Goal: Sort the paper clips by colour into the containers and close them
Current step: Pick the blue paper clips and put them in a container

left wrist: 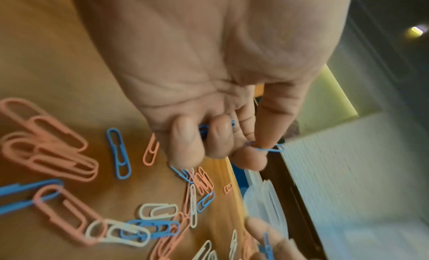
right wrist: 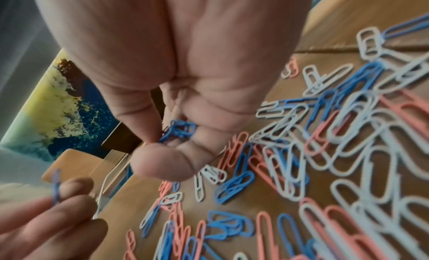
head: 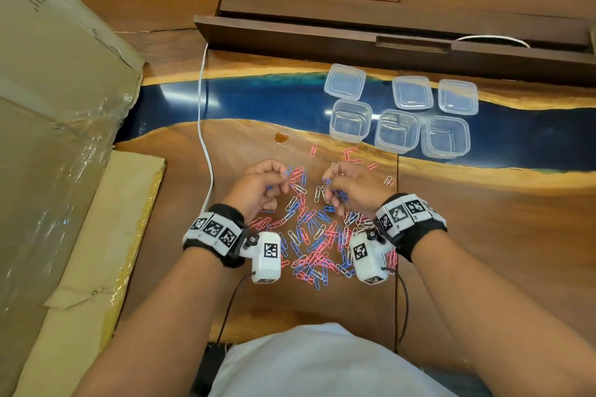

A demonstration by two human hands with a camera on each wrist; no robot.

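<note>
Paper clips (head: pixel 309 235): blue, pink and white, mixed in one heap under and between both hands.
Clip pinched in left hand (left wrist: pixel 209 71): blue (left wrist: pixel 267 149); further blue clips under its curled fingers.
Bunch held in right hand (right wrist: pixel 185 71): all blue (right wrist: pixel 180 131).
Containers (head: pixel 397 131) and lids (head: pixel 345 81), beyond the right hand: clear, colourless.
Table (head: pixel 483 219): brown wood, with a dark blue band edged in yellow.
Wristbands (head: pixel 215 230): black, carrying white tiles with black square-code patterns.
Cable (head: pixel 202 126), beyond the left hand: white.
</note>
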